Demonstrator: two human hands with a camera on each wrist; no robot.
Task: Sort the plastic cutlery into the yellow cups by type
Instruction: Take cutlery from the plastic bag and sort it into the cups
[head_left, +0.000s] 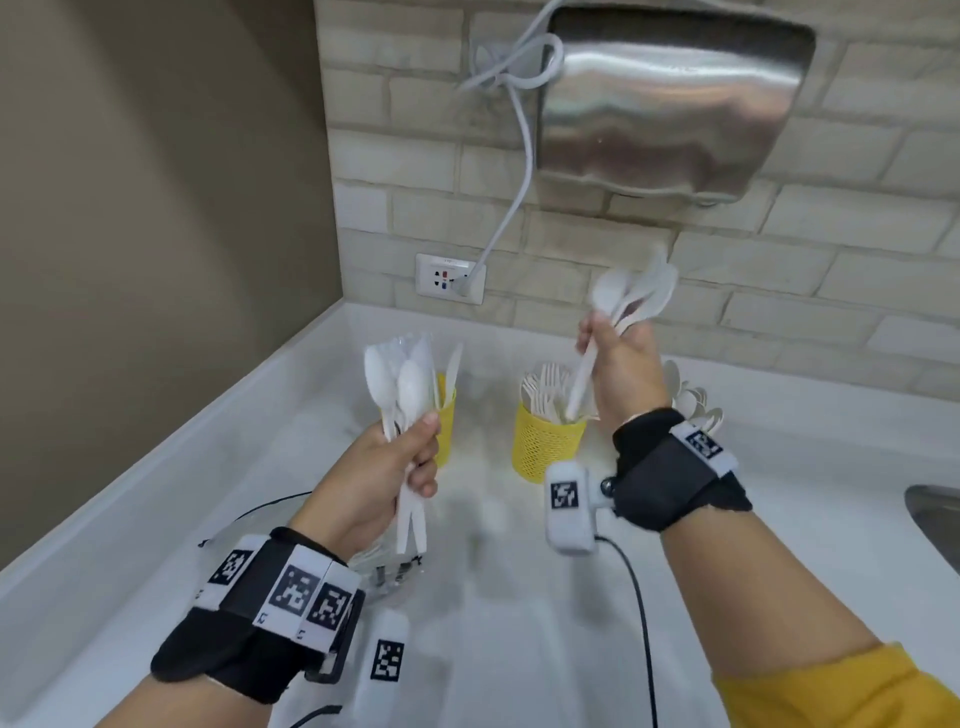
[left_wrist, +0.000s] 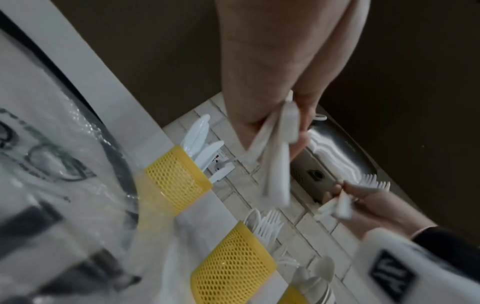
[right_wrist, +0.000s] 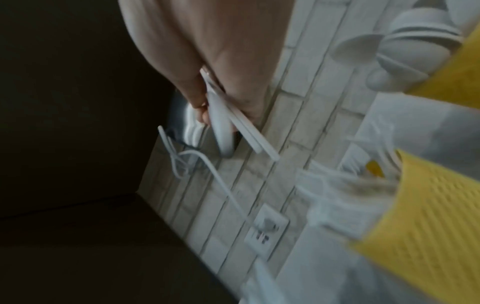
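Observation:
My left hand (head_left: 410, 462) grips a mixed bundle of white plastic cutlery (head_left: 408, 384) by the handles, spoon bowls and a knife blade pointing up; the same handles (left_wrist: 278, 164) show in the left wrist view. Raised over the middle cup, my right hand (head_left: 602, 348) grips a few white pieces with spoon bowls (head_left: 631, 293) on top. Three yellow mesh cups stand on the counter. The left cup (left_wrist: 176, 176) holds knives, the middle cup (head_left: 545, 441) holds forks. Behind my right wrist, spoons (head_left: 693, 402) stick out of the third cup (right_wrist: 454, 78).
A clear plastic bag (head_left: 387, 569) lies on the white counter (head_left: 519, 597) under my left hand. A wall socket (head_left: 449, 278) with a white cable and a steel hand dryer (head_left: 670, 98) sit on the brick wall. A sink rim (head_left: 935, 514) shows at the right.

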